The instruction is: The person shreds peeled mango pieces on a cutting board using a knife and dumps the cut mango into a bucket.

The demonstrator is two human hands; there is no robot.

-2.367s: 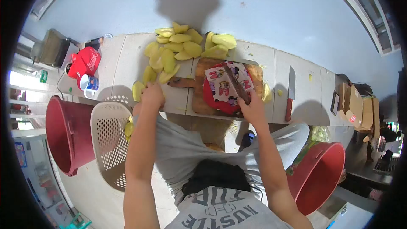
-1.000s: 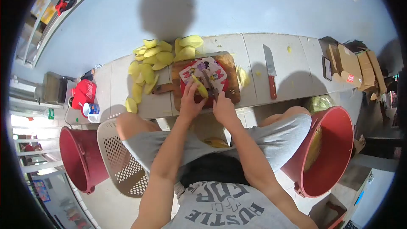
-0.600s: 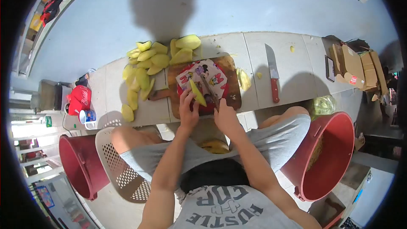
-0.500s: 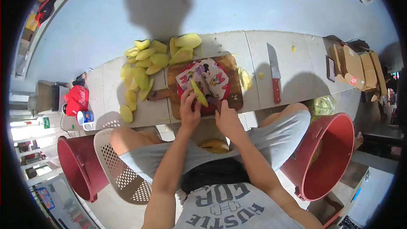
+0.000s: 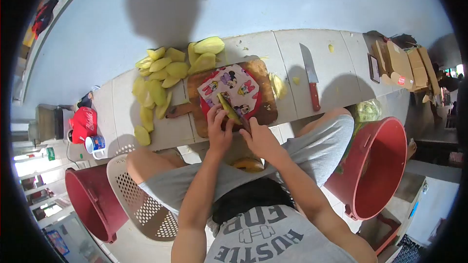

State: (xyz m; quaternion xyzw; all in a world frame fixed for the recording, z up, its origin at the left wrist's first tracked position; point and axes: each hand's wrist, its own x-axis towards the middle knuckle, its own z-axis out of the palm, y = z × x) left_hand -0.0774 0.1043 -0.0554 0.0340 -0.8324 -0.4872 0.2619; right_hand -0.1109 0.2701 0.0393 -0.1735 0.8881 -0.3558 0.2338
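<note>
My left hand [image 5: 219, 134] is closed around the lower left side of a long green-yellow slice [image 5: 225, 105], which looks like mango. In my right hand [image 5: 262, 141] is a knife [image 5: 245, 123], its dark blade lying along the slice's right side. Both hands are over the near edge of a wooden cutting board [image 5: 204, 123]. Under the slice, a pink and red cloth with cartoon figures [image 5: 245, 79] covers the board's middle. Pale yellow-green mango pieces [image 5: 158, 92] are piled left of the board.
A red-handled knife [image 5: 314, 95] and peel scraps [image 5: 278, 86] lie right of the board. Farther right are a phone [image 5: 373, 68] and cardboard boxes [image 5: 400, 63]. Red bins [image 5: 336, 180] flank my legs; a mug [image 5: 96, 143] stands at the left end.
The knife blade has moved left from over the cloth onto the slice. My view has shifted slightly, and the slice stays in my left hand.
</note>
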